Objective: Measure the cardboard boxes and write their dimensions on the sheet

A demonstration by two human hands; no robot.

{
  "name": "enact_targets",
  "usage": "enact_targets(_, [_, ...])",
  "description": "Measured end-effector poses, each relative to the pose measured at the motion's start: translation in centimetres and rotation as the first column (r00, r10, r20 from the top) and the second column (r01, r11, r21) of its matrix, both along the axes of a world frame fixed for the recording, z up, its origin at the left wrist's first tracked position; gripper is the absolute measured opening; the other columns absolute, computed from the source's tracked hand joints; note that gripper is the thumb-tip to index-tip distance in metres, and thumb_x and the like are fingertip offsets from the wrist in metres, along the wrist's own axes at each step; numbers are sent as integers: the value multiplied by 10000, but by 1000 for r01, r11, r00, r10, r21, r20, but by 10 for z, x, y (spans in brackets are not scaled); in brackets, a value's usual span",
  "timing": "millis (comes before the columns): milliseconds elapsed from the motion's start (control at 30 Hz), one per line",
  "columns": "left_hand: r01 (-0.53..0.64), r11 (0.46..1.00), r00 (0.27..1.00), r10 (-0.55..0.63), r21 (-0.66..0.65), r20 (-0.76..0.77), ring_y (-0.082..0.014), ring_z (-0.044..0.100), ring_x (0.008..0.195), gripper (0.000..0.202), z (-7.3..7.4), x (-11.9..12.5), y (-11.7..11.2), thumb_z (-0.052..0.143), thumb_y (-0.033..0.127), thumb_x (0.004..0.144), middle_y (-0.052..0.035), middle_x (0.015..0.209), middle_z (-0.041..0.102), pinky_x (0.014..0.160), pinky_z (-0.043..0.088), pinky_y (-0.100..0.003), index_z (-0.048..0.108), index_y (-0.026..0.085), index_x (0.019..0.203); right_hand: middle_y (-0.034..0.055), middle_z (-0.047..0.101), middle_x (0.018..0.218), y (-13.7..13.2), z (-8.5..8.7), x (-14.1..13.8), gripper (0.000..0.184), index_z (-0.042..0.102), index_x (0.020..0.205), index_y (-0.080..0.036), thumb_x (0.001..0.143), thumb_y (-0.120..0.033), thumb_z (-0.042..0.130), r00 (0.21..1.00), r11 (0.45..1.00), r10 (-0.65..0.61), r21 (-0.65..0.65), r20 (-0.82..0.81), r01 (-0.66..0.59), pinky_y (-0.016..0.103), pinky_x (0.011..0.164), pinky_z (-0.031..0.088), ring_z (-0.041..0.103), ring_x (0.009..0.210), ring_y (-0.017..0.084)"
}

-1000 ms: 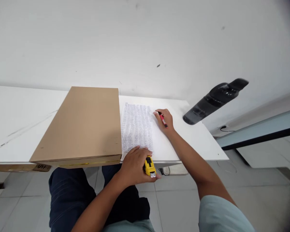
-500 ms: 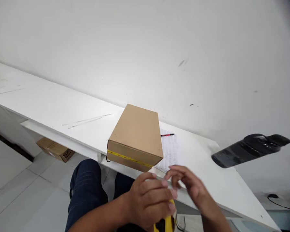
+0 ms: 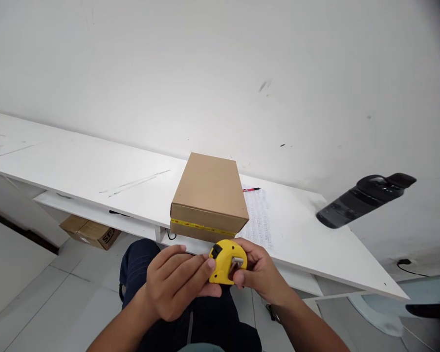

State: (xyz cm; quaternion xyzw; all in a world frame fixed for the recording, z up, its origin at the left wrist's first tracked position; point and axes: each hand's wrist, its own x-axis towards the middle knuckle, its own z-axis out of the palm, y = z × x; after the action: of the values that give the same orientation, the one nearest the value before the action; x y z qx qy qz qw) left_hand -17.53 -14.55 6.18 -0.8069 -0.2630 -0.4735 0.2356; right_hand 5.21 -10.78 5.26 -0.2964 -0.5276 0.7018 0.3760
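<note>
In the head view, my right grip (image 3: 260, 271) is pinching the yellow tape measure (image 3: 223, 261) in front of the cardboard box (image 3: 208, 187) on the bench (image 3: 77, 156). My left grip (image 3: 172, 283) is touching the tape measure's side, fingers outstretched, though I can't make out whether it is pinching too; a red pen (image 3: 252, 189) is lying beside the box.

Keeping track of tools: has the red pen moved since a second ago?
Yes, left, judged against the sheet: the red pen was right of its dense marks and now lies at their far end, beside the box.
</note>
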Motion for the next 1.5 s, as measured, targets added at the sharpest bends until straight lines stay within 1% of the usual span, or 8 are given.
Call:
enact_targets(133, [3, 998, 999, -5, -66, -33, -162, 748, 876, 225, -10, 7, -6, 660, 163, 954, -95, 995, 810, 707, 569, -286, 691, 97, 1166, 17, 676, 779, -5, -3, 7, 578, 775, 1098, -217, 626, -508, 938, 998, 999, -40, 19, 55, 39, 217, 420, 473, 522, 548, 109])
enact_targets(267, [-24, 999, 992, 18, -46, -124, -177, 750, 959, 295, -15, -16, 8, 527, 78, 983, -108, 1111, 799, 905, 567, -350, 687, 121, 1227, 32, 731, 858, -6, -11, 28, 633, 752, 1232, -281, 650, -442, 944, 932, 924, -356, 174, 65, 341, 253, 502, 533, 614, 627, 152])
enact_targets(467, [-315, 947, 915, 321, -67, 245, -210, 721, 982, 299, -8, -98, 81, 733, 152, 894, -38, 1183, 753, 903, 570, -390, 724, 290, 1160, 40, 728, 986, 35, -12, 72, 513, 725, 1262, -311, 784, -455, 846, 448, 350, -863, 364, -234, 863, 248, 567, 514, 643, 757, 160])
enact_targets(567, [-246, 934, 856, 335, -261, 393, -212, 694, 1013, 122, -6, -116, 107, 695, 290, 943, -66, 1279, 685, 961, 565, -438, 747, 248, 1045, 48, 722, 1087, 53, -18, 80, 517, 727, 1273, -299, 795, -464, 833, 380, 259, -883, 387, -277, 885, 266, 608, 529, 642, 810, 163])
enact_targets(800, [-59, 893, 969, 158, -447, 189, -303, 538, 1382, 422, -8, -79, 100, 469, 553, 1015, -88, 1468, 600, 1158, 444, -526, 636, 286, 1296, 79, 748, 1233, 56, -32, 54, 556, 724, 1298, -286, 794, -501, 820, 489, 368, -856, 465, -168, 805, 442, 898, 612, 709, 993, 245])
enact_targets(1100, [-160, 966, 941, 212, -204, 265, -247, 685, 1146, 301, -10, -60, 95, 745, 164, 884, -43, 1133, 792, 1054, 514, -492, 700, 280, 1159, 67, 752, 1160, 61, -26, 55, 503, 700, 1315, -295, 848, -457, 789, 539, 374, -812, 510, -224, 775, 395, 851, 625, 706, 968, 219])
enact_targets(1267, [-278, 959, 920, 282, -55, 271, -214, 692, 1076, 279, -4, -31, 56, 794, 92, 814, -28, 975, 812, 1100, 477, -463, 704, 243, 1031, 57, 742, 1180, 48, -31, 75, 547, 651, 1383, -323, 867, -450, 782, 695, 560, -684, 451, -223, 695, 290, 786, 608, 705, 953, 188])
enact_targets(1500, [104, 993, 979, -111, 46, 174, -122, 720, 878, 119, -20, 73, 36, 793, 245, 869, 51, 794, 781, 1131, 459, -354, 678, 212, 873, 96, 774, 1095, 14, -55, 75, 575, 733, 1282, -274, 791, -564, 815, 847, 754, -518, 406, -114, 516, 323, 790, 605, 720, 934, 235])
